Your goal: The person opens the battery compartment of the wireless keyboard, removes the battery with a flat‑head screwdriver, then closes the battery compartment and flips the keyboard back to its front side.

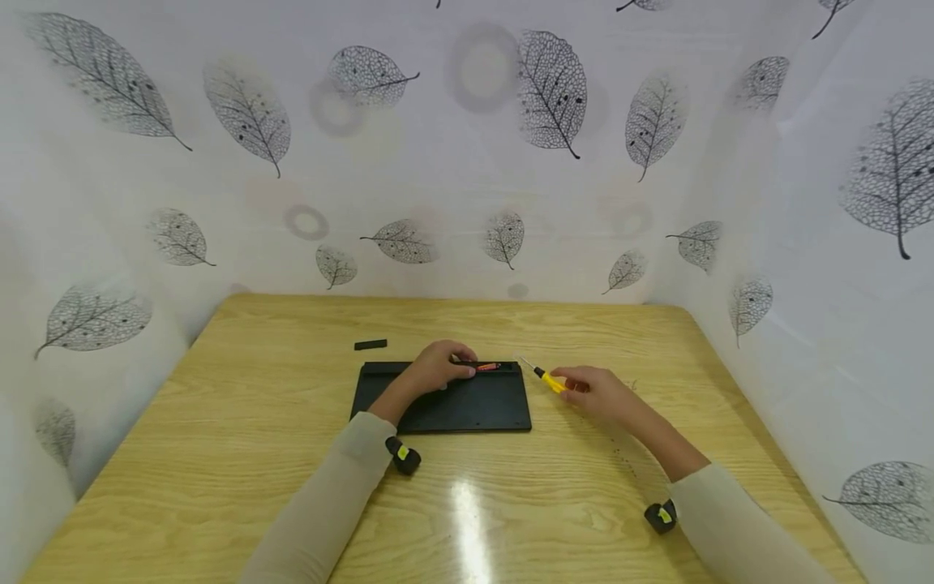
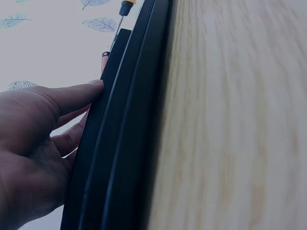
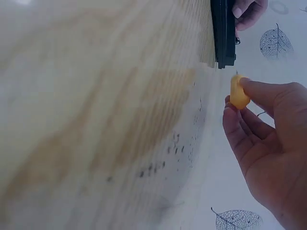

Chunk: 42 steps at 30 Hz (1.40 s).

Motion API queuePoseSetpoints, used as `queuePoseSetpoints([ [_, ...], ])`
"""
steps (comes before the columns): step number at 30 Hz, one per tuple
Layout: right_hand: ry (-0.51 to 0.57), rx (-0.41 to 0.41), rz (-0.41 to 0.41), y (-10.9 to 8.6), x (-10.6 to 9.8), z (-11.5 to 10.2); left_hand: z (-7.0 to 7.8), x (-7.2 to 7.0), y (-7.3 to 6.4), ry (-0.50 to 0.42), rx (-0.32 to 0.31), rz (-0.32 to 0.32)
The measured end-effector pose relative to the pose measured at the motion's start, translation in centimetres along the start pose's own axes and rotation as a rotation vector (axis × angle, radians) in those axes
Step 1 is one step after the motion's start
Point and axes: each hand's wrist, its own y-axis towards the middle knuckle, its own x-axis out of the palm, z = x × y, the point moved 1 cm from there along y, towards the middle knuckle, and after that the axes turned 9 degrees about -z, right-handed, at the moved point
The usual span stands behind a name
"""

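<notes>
A black keyboard (image 1: pixel 467 411) lies underside up on the table, its open battery slot along the far edge. Inside the slot's right part shows a red battery (image 1: pixel 488 367). My left hand (image 1: pixel 436 369) grips the keyboard's far edge beside the battery, thumb on the near side and fingers behind, as the left wrist view shows. My right hand (image 1: pixel 601 393) pinches the yellow handle of a screwdriver (image 1: pixel 552 382) between thumb and fingers. Its thin metal shaft points left toward the slot's right end, with the tip near the keyboard's far right corner.
A small black cover strip (image 1: pixel 370 345) lies on the wooden table (image 1: pixel 241 422) behind the keyboard's left end. Leaf-patterned white cloth (image 1: pixel 438 186) hangs behind the table and along both sides. Black wrist cameras sit at both sleeves.
</notes>
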Motion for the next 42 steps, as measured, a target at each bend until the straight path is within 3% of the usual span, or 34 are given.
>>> queuePoseSetpoints([
  [8,0.098,0.104,0.14,-2.9,-0.7,1.8,-0.1,0.2,0.2,-0.002,-0.001,-0.003],
  [17,0.071,0.238,0.24,-5.7,-2.4,5.3,0.0,0.2,0.3,0.016,0.005,0.003],
  [29,-0.041,0.356,0.275,-8.0,-3.3,8.8,0.1,0.1,0.2,0.005,-0.017,-0.002],
  [37,-0.087,0.368,0.268,-8.5,-3.5,9.3,0.1,0.2,0.0,0.046,0.013,0.01],
  [42,-0.103,0.362,0.271,-8.6,-3.5,9.3,0.1,0.2,0.0,0.016,-0.014,0.009],
])
